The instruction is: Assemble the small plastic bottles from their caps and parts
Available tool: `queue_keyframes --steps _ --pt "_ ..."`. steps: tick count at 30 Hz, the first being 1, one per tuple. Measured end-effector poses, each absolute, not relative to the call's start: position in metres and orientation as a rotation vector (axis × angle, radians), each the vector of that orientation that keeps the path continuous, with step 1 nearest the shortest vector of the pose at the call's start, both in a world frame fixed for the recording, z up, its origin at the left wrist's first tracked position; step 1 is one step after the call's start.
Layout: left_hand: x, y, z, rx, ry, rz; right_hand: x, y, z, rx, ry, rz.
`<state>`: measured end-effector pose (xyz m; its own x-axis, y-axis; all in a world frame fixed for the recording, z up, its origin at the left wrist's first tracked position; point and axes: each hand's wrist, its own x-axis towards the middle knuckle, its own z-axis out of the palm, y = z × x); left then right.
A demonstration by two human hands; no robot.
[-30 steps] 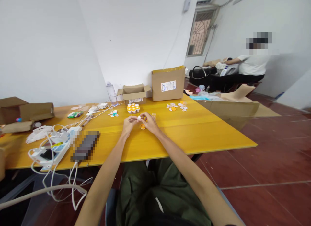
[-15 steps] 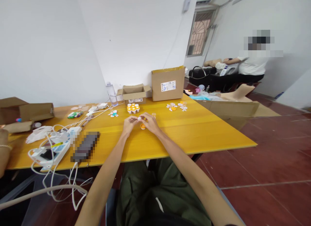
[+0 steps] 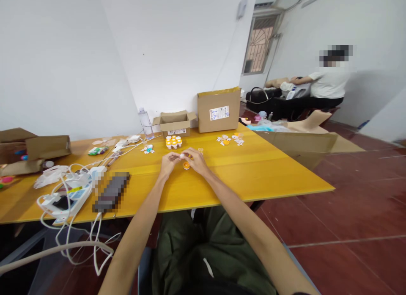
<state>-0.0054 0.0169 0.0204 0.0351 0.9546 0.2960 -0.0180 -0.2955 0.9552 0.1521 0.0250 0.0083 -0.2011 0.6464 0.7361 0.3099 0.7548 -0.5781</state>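
My left hand (image 3: pixel 167 164) and my right hand (image 3: pixel 194 159) meet over the yellow table (image 3: pixel 260 172), fingers pinched together on a small white piece (image 3: pixel 182 155). A small orange cap (image 3: pixel 186 165) lies on the table just under my right hand. Behind my hands stands a cluster of small orange-and-white bottles (image 3: pixel 174 141). More small white and orange pieces (image 3: pixel 230 139) lie scattered to the right, and a few white and teal pieces (image 3: pixel 147 149) to the left.
Two cardboard boxes (image 3: pixel 176 122) (image 3: pixel 218 108) and a clear water bottle (image 3: pixel 145 122) stand by the wall. White cables and a power strip (image 3: pixel 68 193) crowd the table's left side. Another person in white (image 3: pixel 328 85) sits at the far right, beside an open carton (image 3: pixel 304 138).
My hands stay pinched on the white piece with only slight finger shifts. At the left edge, someone's arm seen half a second ago is gone.
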Motion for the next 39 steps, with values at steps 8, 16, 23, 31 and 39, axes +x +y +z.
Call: queue_keyframes --steps 8,16,23,31,39 --pt "-0.0063 0.0168 0.0194 1.440 1.007 1.408 0.1522 0.0242 0.0095 -0.764 -1.797 0.400" --pt "-0.0074 0.0187 0.0166 1.445 1.014 1.398 0.1519 0.0232 0.0098 -0.777 -1.790 0.404" --pt "-0.0068 0.0166 0.0191 1.455 1.017 1.399 0.1509 0.0240 0.0095 -0.767 -1.768 0.419" --pt "-0.0064 0.0160 0.0193 1.457 1.000 1.393 0.1515 0.0269 0.0102 -0.790 -1.725 0.460" --pt "-0.0066 0.0167 0.0183 1.460 1.007 1.381 0.1516 0.0285 0.0113 -0.827 -1.674 0.550"
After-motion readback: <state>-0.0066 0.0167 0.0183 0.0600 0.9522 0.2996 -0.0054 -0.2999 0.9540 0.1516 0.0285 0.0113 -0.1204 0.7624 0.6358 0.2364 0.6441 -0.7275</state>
